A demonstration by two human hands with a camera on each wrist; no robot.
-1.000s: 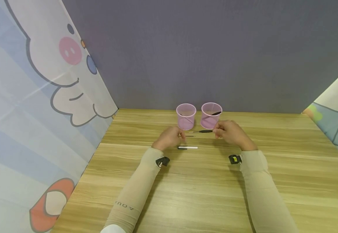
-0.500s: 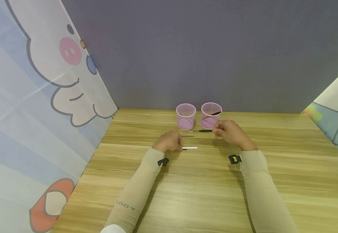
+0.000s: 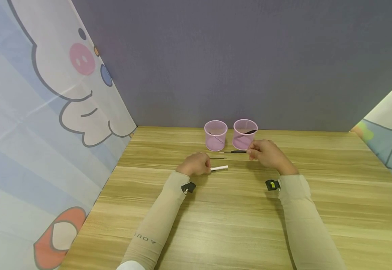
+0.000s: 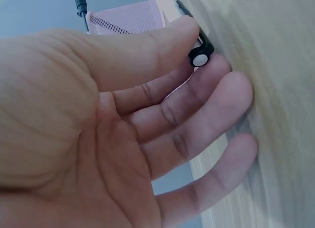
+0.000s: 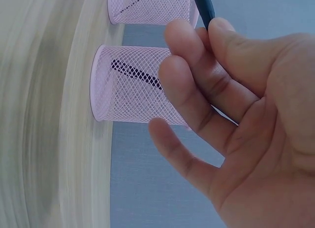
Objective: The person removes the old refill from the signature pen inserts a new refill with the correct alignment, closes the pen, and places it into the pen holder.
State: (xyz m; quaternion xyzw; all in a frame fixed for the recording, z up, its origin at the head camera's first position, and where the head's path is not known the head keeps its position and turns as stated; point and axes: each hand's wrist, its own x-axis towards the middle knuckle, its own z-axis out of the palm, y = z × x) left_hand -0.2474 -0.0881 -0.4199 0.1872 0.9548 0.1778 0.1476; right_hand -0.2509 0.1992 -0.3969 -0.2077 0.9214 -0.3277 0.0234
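Observation:
My left hand pinches a white pen by its left end, between thumb and index finger. The pen's other end tilts up over the table. In the left wrist view the black clip and round end of the pen show at the thumb tip. With thumb and fingertips, my right hand holds a slim black-handled tool by its handle end. Its thin shaft points left, in front of the cups. The lower fingers of this hand are spread loosely in the right wrist view.
Two pink mesh cups stand side by side at the back: the left cup holds a thin stick, the right cup a dark-handled item. A thin rod lies just beyond the left hand. Behind the table rises a grey panel.
The left hand has come down from near the thin rod to the pen, gripped it and raised its right end. The right hand and its tool stay in place.

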